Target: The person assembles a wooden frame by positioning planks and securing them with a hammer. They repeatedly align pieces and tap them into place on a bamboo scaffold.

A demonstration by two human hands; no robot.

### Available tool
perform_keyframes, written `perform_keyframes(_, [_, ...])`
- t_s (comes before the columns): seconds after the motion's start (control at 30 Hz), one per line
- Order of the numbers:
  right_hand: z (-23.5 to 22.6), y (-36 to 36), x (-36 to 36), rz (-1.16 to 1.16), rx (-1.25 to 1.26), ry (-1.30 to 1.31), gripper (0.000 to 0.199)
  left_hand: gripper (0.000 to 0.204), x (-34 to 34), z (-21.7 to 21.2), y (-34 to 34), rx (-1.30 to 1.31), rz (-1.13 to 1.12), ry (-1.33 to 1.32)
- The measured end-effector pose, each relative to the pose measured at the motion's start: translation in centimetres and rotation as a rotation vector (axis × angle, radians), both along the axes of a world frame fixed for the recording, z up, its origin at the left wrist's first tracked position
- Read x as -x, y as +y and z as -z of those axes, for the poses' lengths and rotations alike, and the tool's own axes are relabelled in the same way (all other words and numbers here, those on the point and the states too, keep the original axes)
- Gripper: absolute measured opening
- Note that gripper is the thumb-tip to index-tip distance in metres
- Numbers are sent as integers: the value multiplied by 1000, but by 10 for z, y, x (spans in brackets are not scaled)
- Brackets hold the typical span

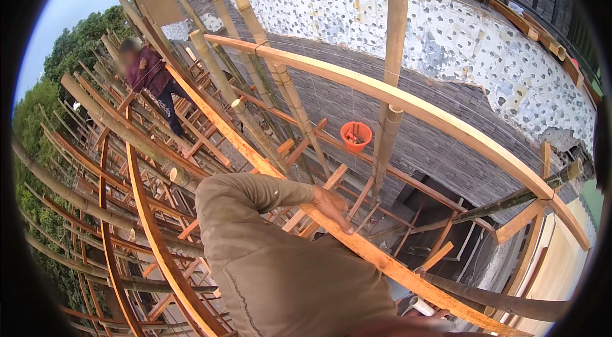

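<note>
left hand (331,206): fingers spread flat on long pale-orange wooden plank (255,158), gripping nothing. right hand: unseen. best pressed firmly, weight centred.

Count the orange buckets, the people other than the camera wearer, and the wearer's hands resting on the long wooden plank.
Orange bucket: 1
Other person on the bamboo scaffold: 1
Hand on the wooden plank: 1
Total: 3

Soft overcast daylight, no hard shadows; strong fisheye bending, black vignette at rim, centre sharp.
</note>
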State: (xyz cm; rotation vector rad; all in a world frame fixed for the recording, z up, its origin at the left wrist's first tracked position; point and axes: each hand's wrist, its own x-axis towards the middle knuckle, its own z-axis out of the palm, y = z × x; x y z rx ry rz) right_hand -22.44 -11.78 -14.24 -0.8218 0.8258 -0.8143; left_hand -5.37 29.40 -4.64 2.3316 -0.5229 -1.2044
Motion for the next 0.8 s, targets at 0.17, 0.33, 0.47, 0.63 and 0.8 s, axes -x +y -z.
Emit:
perform_keyframes(0.17, [-22, 13, -7, -123, -68, -166, 72, 92, 14, -20, -4, -44, 27, -19])
perform_keyframes(0.33, [-54, 32, -7, -200, -134, -270, 65, 91, 28, -32, -4, 44, 32, -133])
perform_keyframes(0.47, [-55, 25, 10, -232, -193, -330, 60, 90, 25, -27, -5, -61, 73, -8])
perform_keyframes(0.63, [-36, 16, 23, -114, -201, -301, 46, 78, 14, -20, -4, 22, 114, -127])
perform_keyframes(0.8, [-21, 12, 18, 37, -281, -381, 28, 73, 12, -30, -19, -98, 14, -61])
